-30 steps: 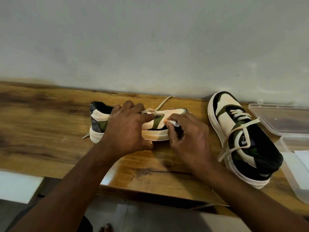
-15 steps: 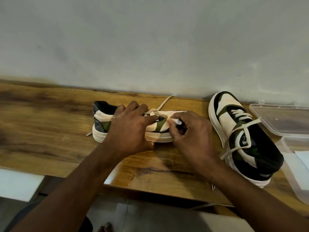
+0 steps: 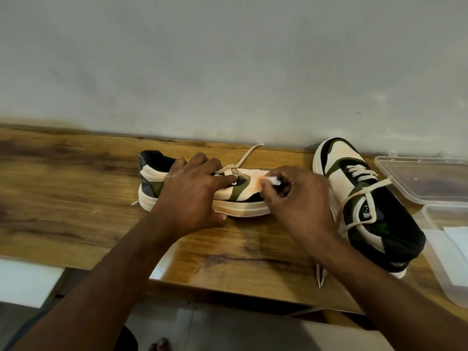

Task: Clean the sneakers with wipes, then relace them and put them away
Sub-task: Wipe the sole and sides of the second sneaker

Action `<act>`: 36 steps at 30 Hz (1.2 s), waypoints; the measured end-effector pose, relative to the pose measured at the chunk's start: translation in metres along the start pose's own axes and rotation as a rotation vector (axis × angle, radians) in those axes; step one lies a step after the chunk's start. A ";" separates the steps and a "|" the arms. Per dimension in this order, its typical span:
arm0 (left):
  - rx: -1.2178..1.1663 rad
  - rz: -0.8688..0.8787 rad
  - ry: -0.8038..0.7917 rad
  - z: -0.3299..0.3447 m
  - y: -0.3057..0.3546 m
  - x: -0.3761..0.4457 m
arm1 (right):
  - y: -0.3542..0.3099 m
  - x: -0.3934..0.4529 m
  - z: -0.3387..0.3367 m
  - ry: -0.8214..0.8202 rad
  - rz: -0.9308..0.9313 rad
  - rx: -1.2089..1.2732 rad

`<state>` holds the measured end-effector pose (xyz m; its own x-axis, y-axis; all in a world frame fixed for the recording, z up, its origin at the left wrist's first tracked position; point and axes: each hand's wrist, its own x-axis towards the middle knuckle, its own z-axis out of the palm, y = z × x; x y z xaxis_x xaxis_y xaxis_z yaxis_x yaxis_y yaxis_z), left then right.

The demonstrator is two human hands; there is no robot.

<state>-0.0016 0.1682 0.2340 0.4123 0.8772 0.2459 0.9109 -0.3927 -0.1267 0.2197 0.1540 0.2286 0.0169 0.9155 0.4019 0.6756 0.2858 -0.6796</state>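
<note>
From the head view, a wooden tabletop [image 3: 76,188] with dark grain and a glossy sheen runs along a plain grey-white wall [image 3: 228,59], its near edge dropping to a pale tiled floor [image 3: 228,330] where a bare toe [image 3: 162,344] shows. A cream, green and black sneaker [image 3: 154,181] lies on the tabletop with its sole toward the camera, heel to the left, near the wall. The left hand [image 3: 187,196] grips this sneaker over its middle, fingers curled across the upper and the thumb down by the sole. The right hand [image 3: 296,198] sits at the sneaker's toe end, its fingers pinching a small white lace tip [image 3: 273,180] against the upper. A loose lace [image 3: 247,157] runs from the sneaker's top back toward the wall. Just right of that sneaker stands the second sneaker [image 3: 374,211], upright, toe toward the wall, partly laced, with lace ends hanging over the tabletop's near edge. Farther right of it lie a clear plastic lid [image 3: 425,181] and a clear plastic box [image 3: 445,262] holding white sheets, possibly wipes.
</note>
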 end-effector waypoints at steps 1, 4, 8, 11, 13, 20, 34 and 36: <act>-0.008 0.005 -0.005 0.000 -0.002 0.001 | 0.006 0.004 -0.005 0.009 0.024 -0.007; -0.041 0.017 -0.016 0.001 -0.004 0.002 | 0.011 0.004 -0.012 0.027 0.056 0.012; -0.112 0.024 -0.020 0.003 -0.015 -0.001 | -0.005 -0.013 0.000 0.000 -0.045 0.013; -0.174 0.041 -0.041 0.003 -0.022 -0.003 | -0.008 -0.013 0.001 -0.052 -0.081 0.012; -0.239 0.035 -0.062 0.002 -0.024 -0.005 | 0.001 -0.004 -0.007 -0.048 -0.005 0.021; -0.377 -0.179 0.156 0.000 -0.009 -0.005 | 0.019 0.009 -0.020 -0.064 0.078 0.003; -0.395 -0.290 0.090 0.002 -0.004 0.001 | 0.022 0.006 -0.030 -0.133 0.110 -0.023; -0.403 -0.301 0.063 0.001 -0.006 0.001 | 0.019 -0.004 -0.025 -0.110 0.046 -0.024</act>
<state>-0.0065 0.1719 0.2336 0.1196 0.9544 0.2735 0.9175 -0.2115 0.3367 0.2506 0.1485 0.2297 -0.0321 0.9535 0.2997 0.6936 0.2371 -0.6802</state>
